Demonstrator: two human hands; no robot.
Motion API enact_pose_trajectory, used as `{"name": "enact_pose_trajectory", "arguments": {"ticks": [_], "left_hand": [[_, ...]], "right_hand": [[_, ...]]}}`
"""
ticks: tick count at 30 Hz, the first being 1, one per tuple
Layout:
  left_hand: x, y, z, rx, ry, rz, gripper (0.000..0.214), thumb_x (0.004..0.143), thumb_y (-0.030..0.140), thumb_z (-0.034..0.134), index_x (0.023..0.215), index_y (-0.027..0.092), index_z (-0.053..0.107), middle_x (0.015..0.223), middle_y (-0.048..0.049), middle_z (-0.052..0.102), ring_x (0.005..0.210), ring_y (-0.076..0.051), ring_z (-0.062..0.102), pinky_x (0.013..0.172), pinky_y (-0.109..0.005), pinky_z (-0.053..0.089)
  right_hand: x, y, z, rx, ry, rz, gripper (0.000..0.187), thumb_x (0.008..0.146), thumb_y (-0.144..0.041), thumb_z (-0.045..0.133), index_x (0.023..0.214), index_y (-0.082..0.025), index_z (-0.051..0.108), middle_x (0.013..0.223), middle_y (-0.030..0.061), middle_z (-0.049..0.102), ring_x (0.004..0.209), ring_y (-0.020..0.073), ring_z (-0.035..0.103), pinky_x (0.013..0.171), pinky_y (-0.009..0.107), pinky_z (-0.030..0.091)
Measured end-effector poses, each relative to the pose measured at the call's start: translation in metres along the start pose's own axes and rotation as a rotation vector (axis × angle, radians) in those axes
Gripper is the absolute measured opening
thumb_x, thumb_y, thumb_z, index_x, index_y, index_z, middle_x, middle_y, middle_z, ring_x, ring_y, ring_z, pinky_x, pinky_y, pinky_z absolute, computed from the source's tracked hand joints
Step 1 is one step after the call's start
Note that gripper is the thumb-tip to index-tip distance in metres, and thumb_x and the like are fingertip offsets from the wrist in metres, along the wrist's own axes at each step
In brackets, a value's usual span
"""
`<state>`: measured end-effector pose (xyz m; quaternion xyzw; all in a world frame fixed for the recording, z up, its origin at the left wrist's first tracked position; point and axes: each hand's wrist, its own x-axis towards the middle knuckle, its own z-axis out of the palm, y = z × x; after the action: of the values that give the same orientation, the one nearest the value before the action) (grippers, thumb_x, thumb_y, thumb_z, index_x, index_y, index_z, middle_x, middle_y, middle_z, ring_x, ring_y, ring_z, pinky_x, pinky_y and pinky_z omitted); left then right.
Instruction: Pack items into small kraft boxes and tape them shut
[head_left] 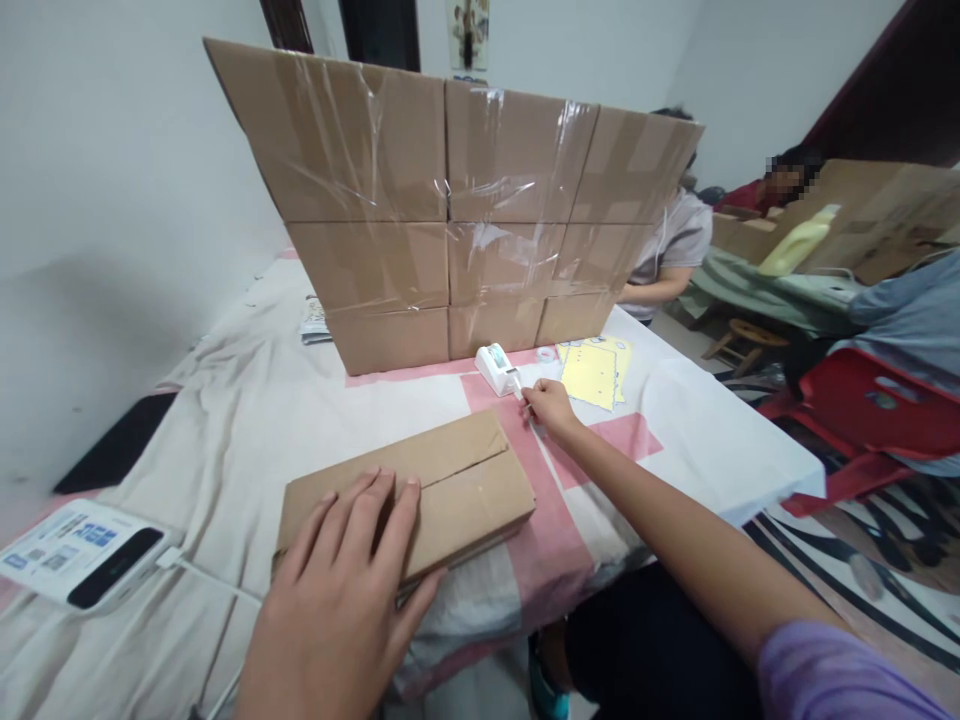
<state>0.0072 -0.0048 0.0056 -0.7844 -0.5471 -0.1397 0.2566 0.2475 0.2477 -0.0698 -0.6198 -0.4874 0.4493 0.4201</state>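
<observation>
My left hand [352, 580] lies on a closed brown cardboard box [457, 480], its fingers spread over the top and its thumb along the near side. Farther forward, my right hand [549, 405] is closed in a pinch on a narrow white strip [518, 385]. That strip meets the end of a small white device [494, 368] with a greenish top; whether it is tape or a cable I cannot tell. Just beyond the hand lie yellow paper sheets [591, 374] and a small clear tape roll [547, 354].
A tall wall of taped cardboard boxes [450, 220] stands across the table's far side. At left, a white device with a dark screen [90, 555] has a cable plugged in. A person [679, 240] sits behind the boxes; at right is a red chair [877, 410].
</observation>
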Motion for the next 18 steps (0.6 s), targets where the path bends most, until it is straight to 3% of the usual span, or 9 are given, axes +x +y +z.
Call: {"name": "enact_pose_trajectory", "arguments": {"ticks": [4,8,11,13,16,18], "left_hand": [[-0.002,-0.001,0.001,0.005,0.003,0.003,0.063,0.088,0.047,0.061,0.137,0.009,0.051,0.13,-0.0195,0.06,0.118,-0.037,0.055,0.103,-0.049,0.037],[-0.003,0.0,0.0,0.008,-0.019,-0.015,0.063,0.088,0.047,0.061,0.139,0.011,0.05,0.132,-0.0183,0.06,0.119,-0.036,0.055,0.103,-0.049,0.038],[-0.002,-0.001,-0.001,0.016,-0.034,-0.021,0.063,0.088,0.046,0.062,0.14,0.012,0.049,0.132,-0.0177,0.06,0.119,-0.036,0.055,0.103,-0.048,0.038],[-0.003,-0.002,0.001,0.02,-0.026,-0.012,0.065,0.087,0.046,0.062,0.14,0.011,0.049,0.132,-0.0178,0.061,0.119,-0.035,0.055,0.103,-0.048,0.039],[-0.007,-0.007,0.008,0.032,0.014,0.02,0.067,0.087,0.049,0.062,0.141,0.011,0.048,0.132,-0.018,0.062,0.117,-0.035,0.058,0.101,-0.047,0.04],[-0.01,-0.009,0.015,0.051,0.063,0.058,0.068,0.087,0.052,0.059,0.141,0.011,0.048,0.131,-0.0185,0.064,0.114,-0.034,0.061,0.098,-0.047,0.042]], "right_hand": [[0.002,0.004,-0.011,-0.103,0.107,-0.081,0.023,0.07,-0.009,0.057,0.063,-0.022,0.04,0.055,-0.0027,0.056,0.047,0.0131,0.051,0.046,0.024,0.032],[0.012,0.004,-0.02,-0.274,0.186,-0.444,0.004,0.073,-0.016,0.057,0.074,-0.019,0.055,0.072,-0.0004,0.061,0.068,0.0157,0.055,0.065,0.027,0.04],[0.025,0.003,-0.018,-0.302,0.12,-0.584,0.018,0.078,-0.023,0.056,0.092,-0.018,0.065,0.085,0.0022,0.065,0.077,0.0179,0.058,0.074,0.03,0.043],[0.032,0.001,-0.012,-0.264,0.114,-0.542,0.024,0.079,-0.028,0.06,0.1,-0.018,0.066,0.089,0.0027,0.065,0.079,0.0179,0.059,0.074,0.03,0.044],[0.037,-0.006,-0.002,-0.127,0.054,-0.229,0.033,0.081,-0.033,0.067,0.11,-0.018,0.061,0.084,-0.0003,0.063,0.067,0.0133,0.056,0.062,0.024,0.042],[0.036,-0.013,0.002,-0.062,-0.014,-0.038,0.029,0.083,-0.031,0.068,0.106,-0.016,0.059,0.073,-0.0032,0.06,0.054,0.01,0.051,0.052,0.021,0.037]]}}
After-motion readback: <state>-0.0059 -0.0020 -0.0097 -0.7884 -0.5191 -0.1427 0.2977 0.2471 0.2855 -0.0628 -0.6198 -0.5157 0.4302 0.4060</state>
